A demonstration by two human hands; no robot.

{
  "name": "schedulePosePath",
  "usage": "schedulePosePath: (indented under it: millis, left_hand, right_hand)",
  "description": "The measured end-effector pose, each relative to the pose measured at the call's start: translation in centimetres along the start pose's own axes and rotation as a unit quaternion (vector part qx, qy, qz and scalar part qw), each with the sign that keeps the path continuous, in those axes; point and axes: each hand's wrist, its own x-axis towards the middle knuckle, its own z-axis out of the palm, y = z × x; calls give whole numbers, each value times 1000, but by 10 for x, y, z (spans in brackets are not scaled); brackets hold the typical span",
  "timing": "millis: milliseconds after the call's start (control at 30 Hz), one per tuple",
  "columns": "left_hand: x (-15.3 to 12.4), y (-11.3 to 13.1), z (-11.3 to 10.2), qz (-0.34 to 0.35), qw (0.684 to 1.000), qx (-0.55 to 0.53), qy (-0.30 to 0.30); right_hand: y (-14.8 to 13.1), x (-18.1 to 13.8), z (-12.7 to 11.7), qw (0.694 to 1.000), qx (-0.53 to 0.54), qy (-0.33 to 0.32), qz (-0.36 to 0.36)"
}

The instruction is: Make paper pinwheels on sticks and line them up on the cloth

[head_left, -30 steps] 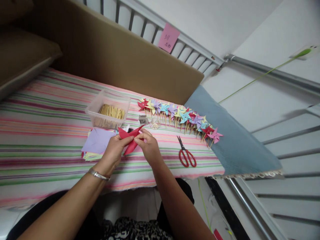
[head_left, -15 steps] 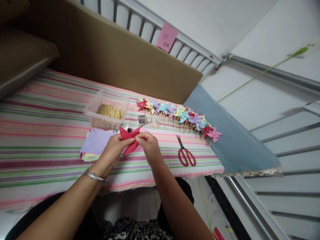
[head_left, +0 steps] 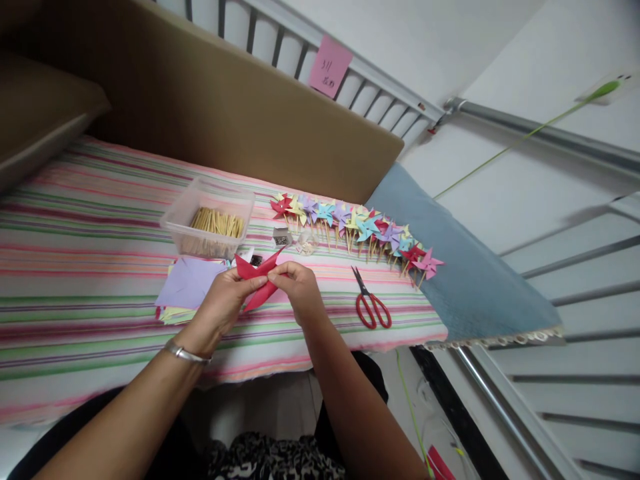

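Both arms were out front, bare, angled inward so the hands nearly met. Left forearm (head_left: 140,400) came in from the left, left wrist (head_left: 201,332) about in line with it. Left hand (head_left: 225,300) was pinching, thumb (head_left: 253,285) on top, pointing at the right hand (head_left: 300,290); its other fingers mostly hidden from me. Right hand was pinching too, thumb and forefinger tips together. Right forearm (head_left: 347,383) slanted in from the right. Couldn't tell whether the thumbs touched.
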Motion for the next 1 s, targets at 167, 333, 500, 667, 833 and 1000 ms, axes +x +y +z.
schedulePosePath:
  millis: [167, 333, 500, 667, 833, 1000]
  left_hand:
    - [-1, -1, 0, 5, 1000, -1, -8]
    - [-2, -1, 1, 3, 1000, -5, -15]
    - [-2, 1, 4, -2, 1000, -13, -16]
    - [-3, 1, 7, 1, 1000, -26, -14]
    - [-3, -2, 4, -1, 1000, -1, -22]
    - [0, -4, 0, 45, 998, 40, 14]
  right_hand:
    - [0, 0, 0, 1000, 7, -5, 0]
    - [2, 0, 0, 1000, 1, -4, -2]
    - [0, 0, 2, 1000, 12, -4, -8]
    - [0, 0, 3, 999, 13, -10, -31]
    - [3, -1, 1, 998, -1, -23, -53]
    - [-1, -6, -4, 997, -24, -53, -58]
